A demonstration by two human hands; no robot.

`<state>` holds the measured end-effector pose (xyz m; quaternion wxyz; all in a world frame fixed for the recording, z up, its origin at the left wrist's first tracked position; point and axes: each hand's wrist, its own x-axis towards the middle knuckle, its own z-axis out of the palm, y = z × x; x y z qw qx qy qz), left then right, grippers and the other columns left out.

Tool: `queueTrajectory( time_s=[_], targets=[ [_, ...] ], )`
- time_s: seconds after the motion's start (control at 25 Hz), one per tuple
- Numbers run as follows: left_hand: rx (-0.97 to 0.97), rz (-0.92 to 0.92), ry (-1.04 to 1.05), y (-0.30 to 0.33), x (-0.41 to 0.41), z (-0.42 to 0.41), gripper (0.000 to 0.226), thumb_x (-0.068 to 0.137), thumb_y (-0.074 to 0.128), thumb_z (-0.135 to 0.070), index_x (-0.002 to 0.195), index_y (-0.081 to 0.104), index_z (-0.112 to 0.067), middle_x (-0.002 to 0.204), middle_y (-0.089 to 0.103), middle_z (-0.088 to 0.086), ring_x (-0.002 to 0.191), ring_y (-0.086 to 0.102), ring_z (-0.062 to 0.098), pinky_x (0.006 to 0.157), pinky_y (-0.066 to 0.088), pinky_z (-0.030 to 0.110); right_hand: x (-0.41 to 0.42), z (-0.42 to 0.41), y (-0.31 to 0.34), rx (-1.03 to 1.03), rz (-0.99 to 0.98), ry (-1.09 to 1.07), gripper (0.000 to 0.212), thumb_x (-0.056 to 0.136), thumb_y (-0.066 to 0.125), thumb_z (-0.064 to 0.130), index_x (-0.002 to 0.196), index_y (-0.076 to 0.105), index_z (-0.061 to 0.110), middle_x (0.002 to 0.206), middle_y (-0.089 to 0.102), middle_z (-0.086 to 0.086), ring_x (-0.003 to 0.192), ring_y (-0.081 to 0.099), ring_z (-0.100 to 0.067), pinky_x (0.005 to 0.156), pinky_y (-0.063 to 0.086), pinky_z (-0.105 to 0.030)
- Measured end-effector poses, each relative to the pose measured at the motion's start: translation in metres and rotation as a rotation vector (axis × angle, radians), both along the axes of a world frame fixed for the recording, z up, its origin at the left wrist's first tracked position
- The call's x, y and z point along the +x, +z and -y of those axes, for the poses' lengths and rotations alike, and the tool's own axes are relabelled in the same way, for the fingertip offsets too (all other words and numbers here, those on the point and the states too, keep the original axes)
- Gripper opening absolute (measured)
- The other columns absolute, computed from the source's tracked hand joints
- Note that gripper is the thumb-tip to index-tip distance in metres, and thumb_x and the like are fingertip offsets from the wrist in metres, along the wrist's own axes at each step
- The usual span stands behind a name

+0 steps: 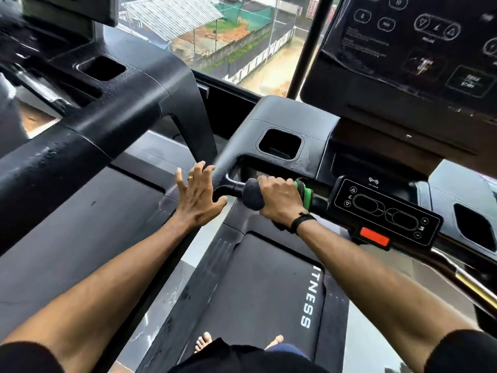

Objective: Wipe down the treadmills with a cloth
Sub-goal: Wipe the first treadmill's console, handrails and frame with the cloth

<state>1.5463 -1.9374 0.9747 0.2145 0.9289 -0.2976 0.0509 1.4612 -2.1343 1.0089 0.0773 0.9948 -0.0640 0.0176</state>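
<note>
Showing "ITNESS", partly cut, treadmill belt underfoot.

The front handlebar is taken on its left part by the right hand, which grips it through a green cloth. Just to the right, the control panel closes the bar — no free way along it there. The left hand, fingers spread, fills the narrow gap between this treadmill's console corner and the neighbour treadmill's side rail. Above, the display hangs low over the console. Below the bar, the belt lies open, perhaps free up to the bare feet.
</note>
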Motion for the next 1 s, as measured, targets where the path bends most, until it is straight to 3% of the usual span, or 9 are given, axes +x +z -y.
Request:
queueTrajectory(
  time_s=[0.24,0.44,0.64,0.8,1.0],
  targets=[
    [0.031,0.002,0.004,-0.001,-0.006,-0.001,0.085,0.067,0.055,-0.050,0.139,0.035,-0.010,0.146,0.034,0.014,0.138,0.034,0.030,0.116,-0.007,0.056,-0.048,0.049,0.011,-0.043,0.016,-0.064,0.050,0.070,0.072,0.036,0.112,0.055,0.016,0.096,0.065,-0.004,0.088,0.064,-0.030,0.078,0.044,-0.041],
    [0.008,0.022,-0.023,0.000,-0.009,-0.001,0.085,0.070,0.048,-0.057,0.141,0.035,-0.011,0.148,0.034,0.012,0.140,0.034,0.029,0.116,-0.008,0.052,-0.050,0.053,0.011,-0.066,0.024,-0.091,0.054,0.069,0.073,0.046,0.109,0.056,0.015,0.095,0.067,-0.006,0.087,0.065,-0.030,0.081,0.046,-0.042],
    [-0.057,0.054,-0.070,0.002,-0.009,0.003,0.079,0.082,0.039,-0.063,0.139,0.033,-0.010,0.145,0.037,0.011,0.133,0.043,0.030,0.116,0.001,0.055,-0.027,0.054,0.026,0.016,-0.162,-0.099,0.064,0.063,0.070,0.067,0.102,0.057,0.018,0.096,0.070,-0.009,0.090,0.068,-0.033,0.072,0.045,-0.036],
    [-0.082,0.042,-0.083,0.000,-0.005,0.005,0.080,0.085,0.038,-0.066,0.140,0.032,-0.009,0.145,0.038,0.011,0.132,0.044,0.028,0.116,0.001,0.053,-0.014,0.047,0.029,0.046,-0.247,-0.094,0.067,0.063,0.071,0.067,0.105,0.061,0.017,0.102,0.070,-0.010,0.093,0.067,-0.033,0.076,0.048,-0.037],
    [-0.064,0.042,-0.112,-0.001,-0.006,0.006,0.080,0.087,0.035,-0.067,0.141,0.032,-0.008,0.147,0.037,0.010,0.136,0.042,0.026,0.117,0.002,0.053,0.001,0.025,0.022,0.047,-0.161,-0.062,0.062,0.066,0.068,0.066,0.101,0.062,0.015,0.097,0.070,-0.010,0.089,0.068,-0.032,0.074,0.049,-0.036]
  ],
)
